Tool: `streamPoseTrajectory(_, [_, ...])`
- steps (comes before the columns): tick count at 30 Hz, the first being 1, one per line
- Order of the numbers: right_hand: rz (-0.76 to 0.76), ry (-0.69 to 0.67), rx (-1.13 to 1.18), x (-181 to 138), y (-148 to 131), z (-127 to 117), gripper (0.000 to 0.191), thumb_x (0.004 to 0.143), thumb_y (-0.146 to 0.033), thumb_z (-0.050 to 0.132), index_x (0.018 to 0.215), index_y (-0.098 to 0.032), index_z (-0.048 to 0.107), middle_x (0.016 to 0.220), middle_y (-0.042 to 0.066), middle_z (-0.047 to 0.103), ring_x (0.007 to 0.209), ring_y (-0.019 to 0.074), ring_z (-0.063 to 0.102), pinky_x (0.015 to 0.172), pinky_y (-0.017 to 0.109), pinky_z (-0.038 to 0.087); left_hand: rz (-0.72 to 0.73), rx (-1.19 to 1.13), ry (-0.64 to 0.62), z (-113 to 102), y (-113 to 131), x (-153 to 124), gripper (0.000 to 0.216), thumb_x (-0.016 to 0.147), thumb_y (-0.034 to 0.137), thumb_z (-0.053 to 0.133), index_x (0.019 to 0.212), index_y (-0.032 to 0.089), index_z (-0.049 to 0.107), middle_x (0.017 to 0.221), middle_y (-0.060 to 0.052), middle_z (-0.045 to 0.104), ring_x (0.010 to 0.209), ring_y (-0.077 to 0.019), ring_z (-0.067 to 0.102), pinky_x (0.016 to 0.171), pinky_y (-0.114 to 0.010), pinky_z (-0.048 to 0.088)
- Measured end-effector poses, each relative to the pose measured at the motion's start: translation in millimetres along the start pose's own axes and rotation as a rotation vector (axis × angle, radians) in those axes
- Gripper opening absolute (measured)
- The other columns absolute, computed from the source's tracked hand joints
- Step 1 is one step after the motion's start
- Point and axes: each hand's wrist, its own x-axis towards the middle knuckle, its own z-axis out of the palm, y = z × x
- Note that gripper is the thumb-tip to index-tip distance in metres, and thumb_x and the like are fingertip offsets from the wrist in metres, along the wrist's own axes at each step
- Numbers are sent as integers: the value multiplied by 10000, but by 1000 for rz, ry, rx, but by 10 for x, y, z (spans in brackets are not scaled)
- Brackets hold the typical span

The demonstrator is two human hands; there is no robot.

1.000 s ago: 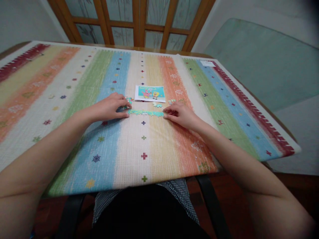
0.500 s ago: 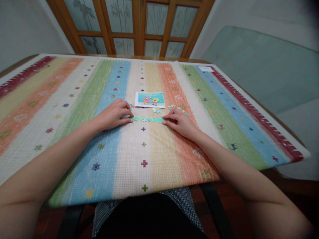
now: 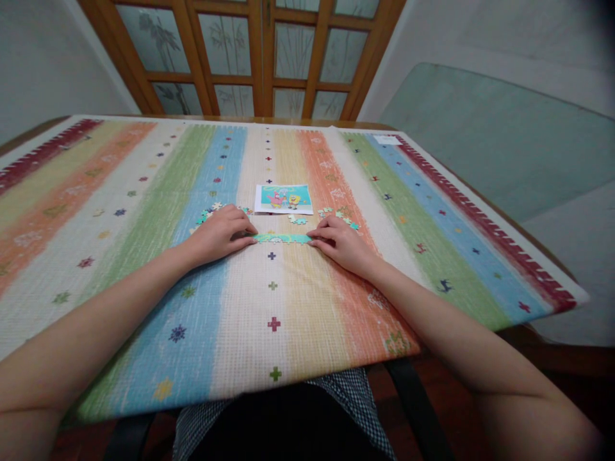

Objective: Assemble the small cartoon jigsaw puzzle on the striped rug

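A narrow strip of joined jigsaw puzzle pieces (image 3: 282,239), mostly turquoise, lies crosswise on the striped tablecloth. Its left end is pinched between the thumb and fingers of my left hand (image 3: 225,233). At the other end, my right hand (image 3: 342,243) grips the strip in the same way. Just beyond it rests a printed picture card (image 3: 283,200) with cartoon figures on a turquoise ground. Loose puzzle pieces (image 3: 297,219) lie between the strip and the card. My fingers cover the very ends of the strip.
More loose pieces (image 3: 206,212) lie behind my left hand, and others (image 3: 353,225) behind my right. A small white paper (image 3: 387,140) is at the table's far right. The striped tablecloth (image 3: 250,307) hangs over the near edge. Wooden glazed doors (image 3: 262,64) stand beyond the table.
The view has shifted slightly, so the table sits lower in the picture. My left hand has closed in on the strip's left end, and more loose pieces show behind it.
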Motion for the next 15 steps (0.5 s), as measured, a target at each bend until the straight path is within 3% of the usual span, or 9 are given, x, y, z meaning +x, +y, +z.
streamPoseTrajectory(11, [0,-31,-38,8,-2,-5,198,1016,-255,676,1139,-219,827,1041,126,698,1013,294,638,893,463,534,35,1,9,15,36,-7,263,1056,420,635,1054,187,757,1021,-81,728,993,-240,613,902,-380,450])
streamPoseTrajectory(15, [44,106,-29,2,2,-149,262,1058,-303,587,1162,-228,815,1050,121,706,989,274,660,890,456,548,15,28,17,21,45,-18,294,1057,449,629,1140,194,751,1059,-84,727,1015,-251,621,916,-395,459])
